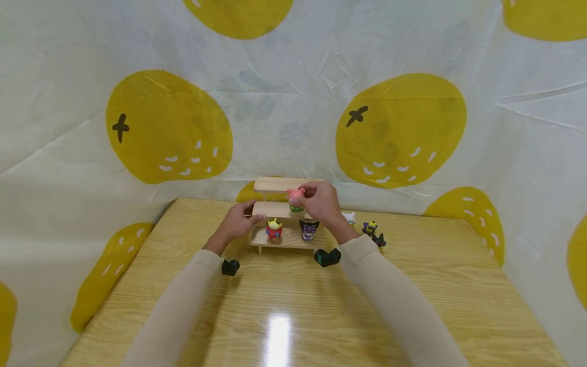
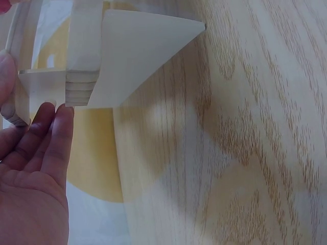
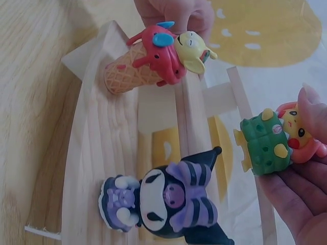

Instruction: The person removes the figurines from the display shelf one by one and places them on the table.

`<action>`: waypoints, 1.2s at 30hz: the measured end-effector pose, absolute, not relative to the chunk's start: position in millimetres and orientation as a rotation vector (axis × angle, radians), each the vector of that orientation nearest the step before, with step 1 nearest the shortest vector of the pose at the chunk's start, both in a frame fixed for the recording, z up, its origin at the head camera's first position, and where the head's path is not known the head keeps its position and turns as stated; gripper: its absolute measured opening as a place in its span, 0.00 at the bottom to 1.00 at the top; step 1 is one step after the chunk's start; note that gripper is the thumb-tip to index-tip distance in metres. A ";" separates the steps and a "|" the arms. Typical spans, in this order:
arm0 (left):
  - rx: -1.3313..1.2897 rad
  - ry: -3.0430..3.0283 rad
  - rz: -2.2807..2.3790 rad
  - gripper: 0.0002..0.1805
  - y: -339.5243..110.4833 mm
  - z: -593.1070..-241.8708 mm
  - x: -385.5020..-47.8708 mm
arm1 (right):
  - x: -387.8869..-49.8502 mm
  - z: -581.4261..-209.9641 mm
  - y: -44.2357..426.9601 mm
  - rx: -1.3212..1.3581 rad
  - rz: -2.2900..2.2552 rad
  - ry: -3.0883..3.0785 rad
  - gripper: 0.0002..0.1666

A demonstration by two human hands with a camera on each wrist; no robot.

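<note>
A three-tier wooden display shelf [image 1: 286, 243] stands at the back of the table. My left hand [image 1: 236, 220] grips the left end of its middle tier, thumb and fingers on either side of the board [image 2: 20, 109]. In my right hand [image 1: 321, 201] is a figurine [image 3: 265, 143] with a pink hood, yellow face and green body, pinched at the hood just above the middle tier. On the bottom tier, a red figurine with a yellow head [image 3: 161, 56] on an ice-cream cone stands at the left. A black-and-purple figurine with a bow [image 3: 168, 199] stands at the right.
Right of the shelf, a white figurine [image 1: 349, 218], a purple-and-yellow figurine [image 1: 369, 227] and a black figurine [image 1: 379, 240] are on the table [image 1: 412, 295]. A fabric backdrop with yellow fruit shapes [image 1: 284, 137] hangs directly behind the shelf and along both sides.
</note>
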State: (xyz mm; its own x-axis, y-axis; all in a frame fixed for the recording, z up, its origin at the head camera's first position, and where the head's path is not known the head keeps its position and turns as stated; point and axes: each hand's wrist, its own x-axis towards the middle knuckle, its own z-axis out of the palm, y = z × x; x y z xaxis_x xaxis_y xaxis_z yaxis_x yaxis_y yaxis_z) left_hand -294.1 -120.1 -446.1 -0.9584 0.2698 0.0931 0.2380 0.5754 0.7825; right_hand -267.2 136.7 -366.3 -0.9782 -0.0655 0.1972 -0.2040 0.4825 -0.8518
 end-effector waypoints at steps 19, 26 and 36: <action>0.444 2.762 1.335 0.38 -119.4 -446.1 -294.5 | -264.5 -368.3 157.9 0.215 1.541 -2.552 0.24; 0.466 2.762 1.349 0.37 -119.9 -447.0 -296.5 | -264.2 -369.5 163.3 0.193 1.534 -2.539 0.21; 0.457 2.765 1.338 0.38 -120.4 -447.0 -294.4 | -260.4 -370.6 169.4 0.183 1.555 -2.527 0.17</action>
